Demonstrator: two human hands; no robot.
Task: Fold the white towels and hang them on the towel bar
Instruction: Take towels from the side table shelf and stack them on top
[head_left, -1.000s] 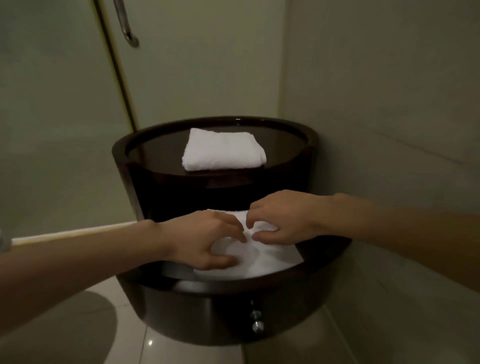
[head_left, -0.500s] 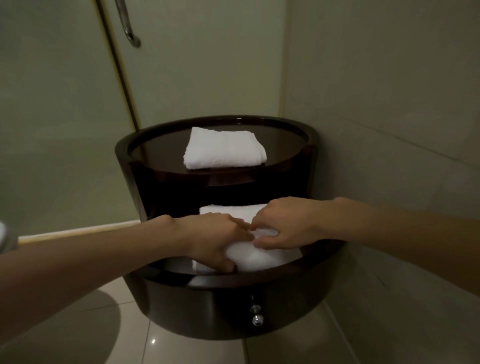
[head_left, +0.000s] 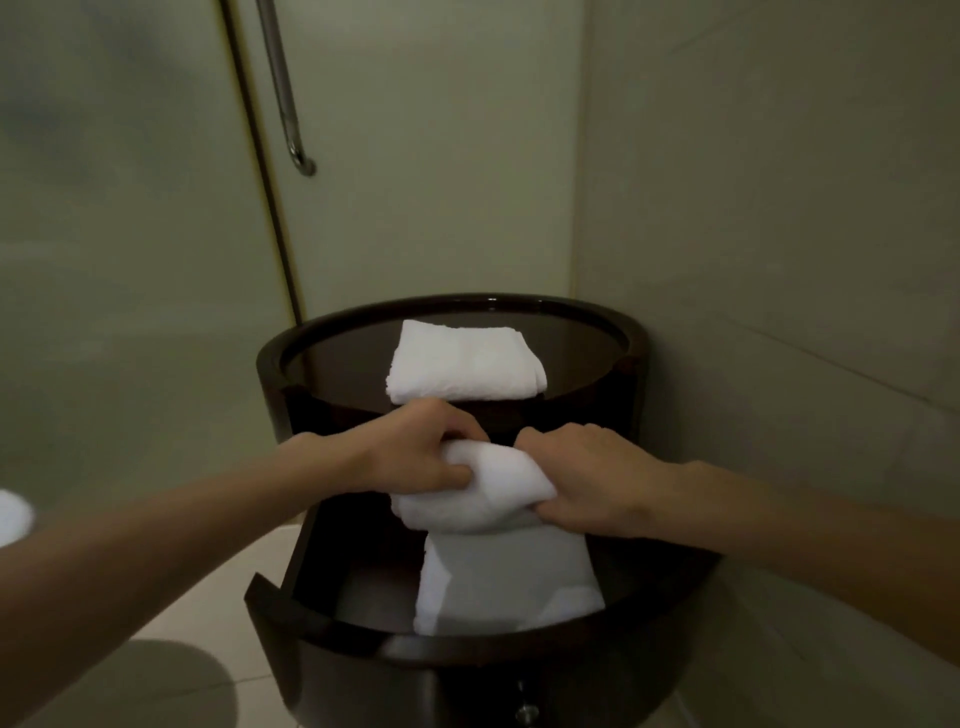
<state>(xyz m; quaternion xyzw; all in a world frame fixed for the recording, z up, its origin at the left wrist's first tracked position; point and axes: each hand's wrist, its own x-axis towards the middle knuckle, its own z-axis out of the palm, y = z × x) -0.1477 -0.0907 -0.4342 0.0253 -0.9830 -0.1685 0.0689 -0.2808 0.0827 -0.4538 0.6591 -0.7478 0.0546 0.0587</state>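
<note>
My left hand (head_left: 415, 454) and my right hand (head_left: 582, 480) both grip a folded white towel (head_left: 483, 493), held just above the open drawer (head_left: 322, 618) of a dark round cabinet. Another folded white towel (head_left: 506, 584) lies flat in the drawer under it. A third folded white towel (head_left: 465, 361) rests on the cabinet's top (head_left: 337, 353), behind my hands. A metal bar (head_left: 283, 88) hangs upright on the glass door at the upper left.
The cabinet stands in a corner, with a tiled wall (head_left: 779, 234) close on the right and a glass door (head_left: 130, 234) on the left. Pale floor tiles (head_left: 197, 623) lie at lower left. A white object (head_left: 13, 517) shows at the left edge.
Both hands closed on the top towel in the drawer and lifted it, uncovering another towel below. The view tilted upward, showing more of the metal bar.
</note>
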